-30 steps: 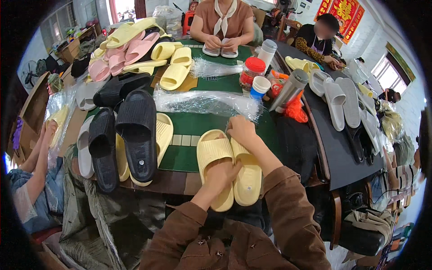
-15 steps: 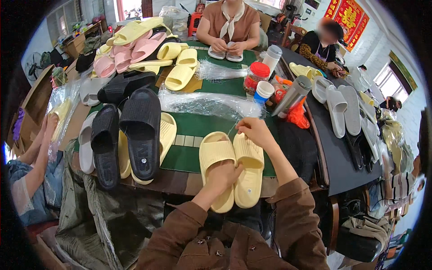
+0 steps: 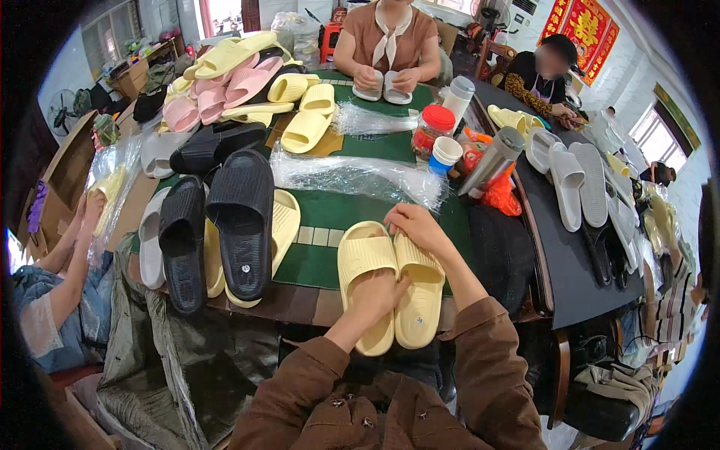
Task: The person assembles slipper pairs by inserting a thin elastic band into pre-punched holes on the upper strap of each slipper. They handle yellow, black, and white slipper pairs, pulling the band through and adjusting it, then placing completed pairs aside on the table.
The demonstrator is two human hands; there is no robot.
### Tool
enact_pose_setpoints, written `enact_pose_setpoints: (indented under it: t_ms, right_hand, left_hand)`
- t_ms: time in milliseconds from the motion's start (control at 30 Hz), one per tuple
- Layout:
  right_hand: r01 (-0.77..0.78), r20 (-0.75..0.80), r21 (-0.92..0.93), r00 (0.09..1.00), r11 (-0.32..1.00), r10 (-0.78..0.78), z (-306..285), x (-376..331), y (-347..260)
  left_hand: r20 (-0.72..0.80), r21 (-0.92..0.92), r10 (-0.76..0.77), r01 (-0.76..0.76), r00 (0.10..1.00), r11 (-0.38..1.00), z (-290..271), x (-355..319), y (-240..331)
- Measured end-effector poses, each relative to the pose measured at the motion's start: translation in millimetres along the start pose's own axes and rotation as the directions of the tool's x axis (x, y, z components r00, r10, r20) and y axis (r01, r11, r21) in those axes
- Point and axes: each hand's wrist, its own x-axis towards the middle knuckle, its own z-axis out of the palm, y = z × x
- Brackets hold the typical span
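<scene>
A slipper workshop, it seems: ribbed yellow, pink and black slippers (image 3: 247, 84) heaped far left on a green-topped table (image 3: 321, 262), pale-grey slippers (image 3: 568, 180) lining a black table (image 3: 555, 262) right, a brown-shirted worker (image 3: 367, 34) far.

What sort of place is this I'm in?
Most likely a small slipper workshop: there's a pile of slippers in several colours, a bundle of clear plastic strands, and another person opposite handling grey slippers.

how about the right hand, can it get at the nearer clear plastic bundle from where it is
Probably yes: the right hand is at the toe end of a yellow slipper, and the nearer clear plastic bundle lies just beyond, with green mat showing between and nothing visibly blocking.
</scene>
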Motion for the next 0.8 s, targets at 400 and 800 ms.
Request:
enact_pose_setpoints:
  t_ms: [400, 800]
  right_hand:
    - [0.102, -0.150, 0.021, 0.984, 0.995, -0.098, 10.2, -14.1, 19.5]
    - [0.268, -0.375, 0.117, 0.904, 0.956, -0.208, 13.4, -24.7, 11.7]
  left_hand:
    - [0.019, 0.002, 0.043, -0.043, 0.999, 0.999, -2.0, -10.1, 13.3]
    - [-0.448, 0.078, 0.339, -0.342, 0.827, 0.937, -63.4, -13.3, 29.7]
